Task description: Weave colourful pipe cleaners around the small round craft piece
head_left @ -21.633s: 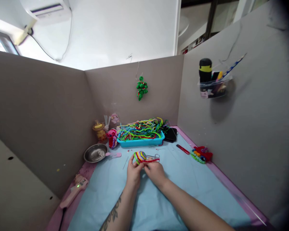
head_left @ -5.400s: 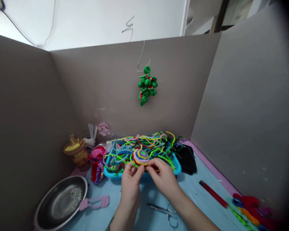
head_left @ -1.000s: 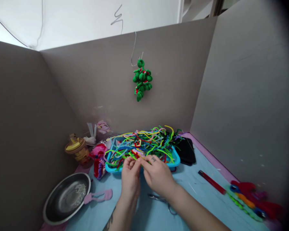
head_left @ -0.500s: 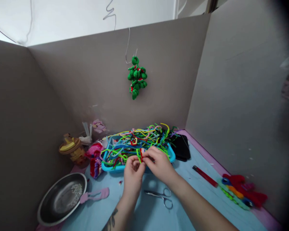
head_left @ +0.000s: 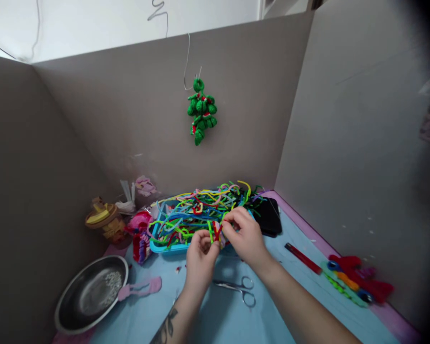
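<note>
Between my fingers is a small piece made of bent pipe cleaners (head_left: 216, 230) in red, green and pale strands. My left hand (head_left: 201, 258) pinches its lower end. With thumb and forefinger, my right hand (head_left: 244, 234) grips a red pipe cleaner end on its upper right side. Both hands are just in front of a blue tray (head_left: 170, 249) heaped with loose pipe cleaners (head_left: 189, 210) in many colours. Below the hands, a pair of scissors (head_left: 236, 288) lies on the light blue tabletop.
At left sits a metal bowl (head_left: 89, 291) with small pale beads and a pink strip over its rim. A brown pot-like figure (head_left: 107, 222) stands behind it. Right are a red cutter-like stick (head_left: 303, 258) and a fuzzy red-green piece (head_left: 358, 279). A green ornament (head_left: 201, 112) hangs ahead.
My right hand has moved slightly up and right from my left, drawing the red end outward. The held piece now shows more between the hands. The view has shifted slightly.
</note>
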The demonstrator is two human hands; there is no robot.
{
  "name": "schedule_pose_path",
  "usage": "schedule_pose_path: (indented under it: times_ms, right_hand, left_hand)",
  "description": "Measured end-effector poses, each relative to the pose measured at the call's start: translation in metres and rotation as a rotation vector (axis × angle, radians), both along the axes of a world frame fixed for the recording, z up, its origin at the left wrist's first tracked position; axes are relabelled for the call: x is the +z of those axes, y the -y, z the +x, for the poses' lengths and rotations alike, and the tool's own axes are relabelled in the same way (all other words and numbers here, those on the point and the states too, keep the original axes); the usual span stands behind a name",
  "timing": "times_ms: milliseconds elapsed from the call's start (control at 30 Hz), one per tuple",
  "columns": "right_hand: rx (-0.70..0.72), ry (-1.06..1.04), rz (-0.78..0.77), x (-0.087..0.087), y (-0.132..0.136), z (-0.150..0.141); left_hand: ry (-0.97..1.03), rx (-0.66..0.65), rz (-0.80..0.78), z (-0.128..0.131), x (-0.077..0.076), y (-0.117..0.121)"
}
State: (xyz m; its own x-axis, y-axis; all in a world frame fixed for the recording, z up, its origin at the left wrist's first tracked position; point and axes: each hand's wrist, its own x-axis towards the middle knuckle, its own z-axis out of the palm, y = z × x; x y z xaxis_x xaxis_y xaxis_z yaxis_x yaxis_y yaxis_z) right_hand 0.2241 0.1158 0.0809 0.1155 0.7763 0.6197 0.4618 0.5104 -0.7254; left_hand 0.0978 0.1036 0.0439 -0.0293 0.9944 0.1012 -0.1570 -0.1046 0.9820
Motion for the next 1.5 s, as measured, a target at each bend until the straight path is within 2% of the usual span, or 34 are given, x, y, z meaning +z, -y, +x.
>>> schedule_pose_path:
  times_ms: [67, 133, 267, 333, 433, 533, 667, 800, 1167, 1333, 1400, 1500]
  right_hand:
    - [0.008, -0.025, 0.007, 0.002, 0.003, -0.002]
    - [0.077, -0.094, -0.011, 0.002, 0.005, -0.007]
    - [0.395, -0.355, -0.216, -0.002, 0.008, -0.017]
    - [0.479, -0.440, -0.279, -0.003, 0.009, -0.020]
    - [0.456, -0.433, -0.252, -0.005, 0.009, -0.020]
    - [0.385, -0.263, -0.189, -0.009, 0.011, -0.020]
    - [0.273, -0.006, -0.088, -0.015, 0.015, -0.022]
    - [0.211, 0.099, -0.065, -0.014, 0.016, -0.024]
    - [0.317, 0.139, 0.046, -0.015, 0.017, -0.020]
    - [0.495, 0.093, 0.090, -0.008, 0.017, -0.012]
    - [0.442, 0.029, 0.051, -0.003, 0.017, -0.010]
    - [0.273, 0.021, -0.044, 0.002, 0.017, -0.013]
  left_hand:
    - [0.028, 0.023, -0.008, -0.001, 0.001, -0.001]
    - [0.058, 0.061, -0.014, -0.003, 0.002, -0.002]
    - [0.112, 0.056, -0.017, -0.005, 0.003, -0.004]
    - [0.160, 0.033, -0.049, -0.007, 0.002, -0.005]
    - [0.303, 0.047, -0.170, -0.009, 0.004, -0.006]
    - [0.478, 0.033, -0.276, -0.012, 0.010, -0.006]
    - [0.573, -0.021, -0.309, -0.015, 0.018, -0.003]
    - [0.584, -0.054, -0.297, -0.015, 0.022, -0.001]
    - [0.581, 0.093, -0.241, -0.019, 0.027, -0.002]
    - [0.586, 0.144, -0.186, -0.024, 0.031, -0.005]
    - [0.590, 0.147, -0.165, -0.026, 0.032, -0.006]
    - [0.589, 0.132, -0.130, -0.028, 0.031, -0.009]
